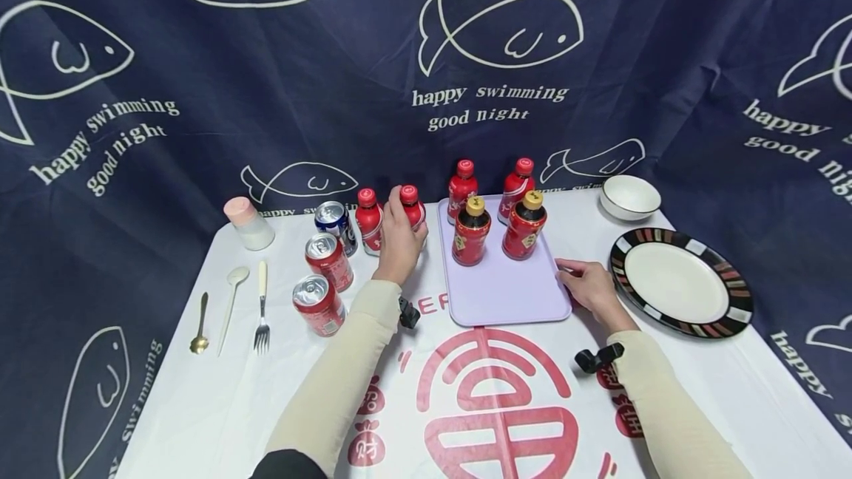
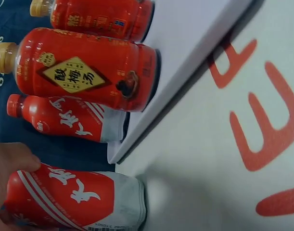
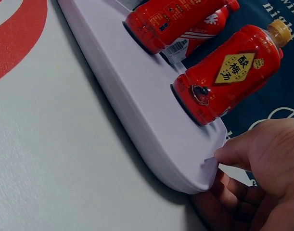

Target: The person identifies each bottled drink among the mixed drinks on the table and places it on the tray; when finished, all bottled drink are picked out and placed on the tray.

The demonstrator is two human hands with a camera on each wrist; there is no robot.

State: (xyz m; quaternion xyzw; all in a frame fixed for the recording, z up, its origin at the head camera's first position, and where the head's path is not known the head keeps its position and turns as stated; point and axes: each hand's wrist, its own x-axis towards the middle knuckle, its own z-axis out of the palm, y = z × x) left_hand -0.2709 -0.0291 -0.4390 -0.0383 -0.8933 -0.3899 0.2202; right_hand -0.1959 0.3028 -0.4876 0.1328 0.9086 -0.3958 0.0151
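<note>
My left hand grips a red-capped red bottle just left of the lilac tray. In the left wrist view that bottle stands on the cloth beside the tray's corner, its cap end hidden by the hand. On the tray are two red-capped bottles at the back and two gold-capped red bottles in front. My right hand pinches the tray's right edge, thumb on the rim and fingers beneath, as the right wrist view shows. Another red-capped bottle stands left of my left hand.
Left of the hands stand two red cans, a blue can and a pink-lidded jar. A gold spoon, white spoon and fork lie further left. A white bowl and dark-rimmed plate sit right.
</note>
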